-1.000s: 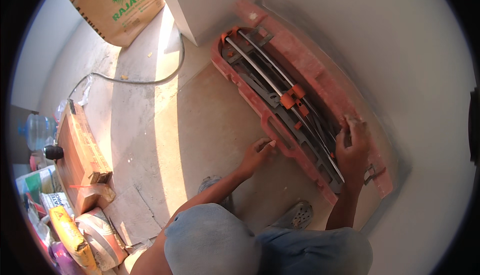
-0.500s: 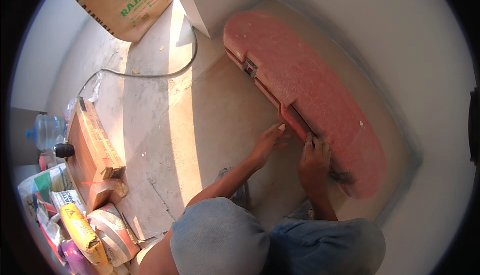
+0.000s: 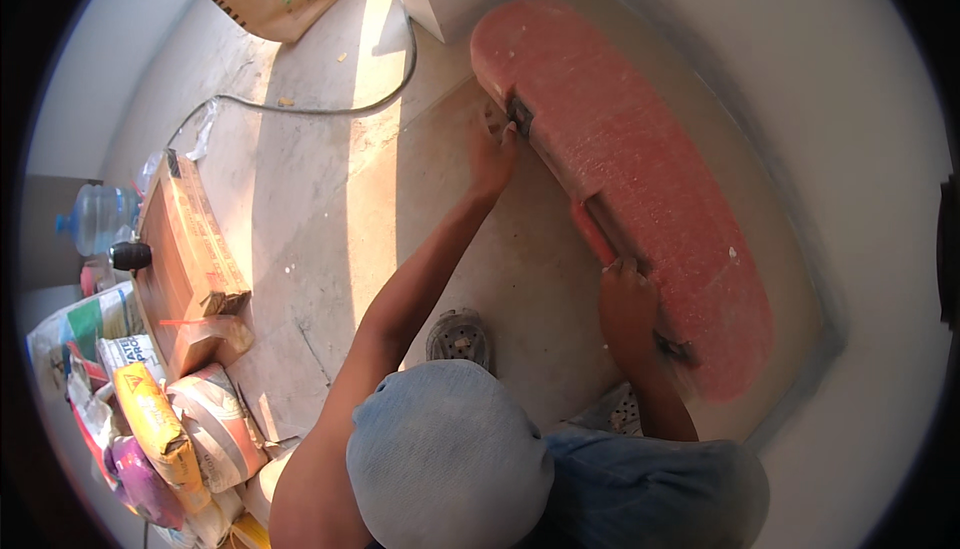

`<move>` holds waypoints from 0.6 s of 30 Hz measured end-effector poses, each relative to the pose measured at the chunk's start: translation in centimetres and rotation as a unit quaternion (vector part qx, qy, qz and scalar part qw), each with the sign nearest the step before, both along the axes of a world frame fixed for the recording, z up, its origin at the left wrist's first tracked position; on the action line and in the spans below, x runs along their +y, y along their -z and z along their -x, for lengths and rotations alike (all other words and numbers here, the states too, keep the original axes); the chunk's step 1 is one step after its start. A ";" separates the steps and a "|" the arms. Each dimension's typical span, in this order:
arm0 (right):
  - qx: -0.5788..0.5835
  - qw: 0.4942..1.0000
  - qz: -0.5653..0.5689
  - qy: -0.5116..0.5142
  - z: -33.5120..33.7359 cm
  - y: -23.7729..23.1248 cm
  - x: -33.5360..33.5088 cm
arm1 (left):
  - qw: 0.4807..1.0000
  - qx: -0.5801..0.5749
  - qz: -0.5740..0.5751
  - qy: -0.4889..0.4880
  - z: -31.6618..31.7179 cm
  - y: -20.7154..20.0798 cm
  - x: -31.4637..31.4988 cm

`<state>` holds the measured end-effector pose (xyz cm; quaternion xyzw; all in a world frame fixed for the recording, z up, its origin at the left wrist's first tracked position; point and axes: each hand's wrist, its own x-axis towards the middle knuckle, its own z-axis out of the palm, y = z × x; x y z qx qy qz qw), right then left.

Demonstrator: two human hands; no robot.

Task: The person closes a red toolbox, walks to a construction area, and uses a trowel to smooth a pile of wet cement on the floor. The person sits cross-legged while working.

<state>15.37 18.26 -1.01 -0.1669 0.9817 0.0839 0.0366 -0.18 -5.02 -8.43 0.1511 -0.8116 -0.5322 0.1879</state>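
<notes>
Floor: dusty concrete, sunlit strip, long red case (image 3: 640, 179) lying shut along the far wall, near the corner.
Left hand (image 3: 492, 154): fingers spread loosely, tips at the latch (image 3: 520, 114) on the case's near edge.
Right hand (image 3: 625, 309): curled on the near edge by the handle (image 3: 598, 229), can't tell how tight the grip is.
Risk: probably pinched fingertips if a latch snaps; the case could slide on dust.
Clutter: cardboard box (image 3: 185, 239) and bags (image 3: 160, 429) at the left, well apart.

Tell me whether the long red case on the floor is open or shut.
Shut. The red case shows only its unbroken lid, nothing inside visible. The left hand is at one latch on its front edge, the right hand by the handle.
</notes>
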 end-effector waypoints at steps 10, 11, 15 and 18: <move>-0.047 0.993 -0.098 -0.051 1.2 -1.2 -0.4 | 0.669 0.095 0.594 0.437 9.1 -7.3 -5.5; -0.042 0.995 -0.082 -0.035 1.3 -1.2 -0.4 | 0.661 0.116 0.600 0.436 9.4 -7.2 -5.5; -0.069 0.996 -0.058 -0.015 1.7 -1.1 -0.2 | 0.680 0.111 0.588 0.425 9.5 -6.0 -5.3; -0.080 0.997 -0.022 -0.011 1.7 -0.7 0.2 | 0.683 0.113 0.589 0.417 9.6 -5.0 -5.3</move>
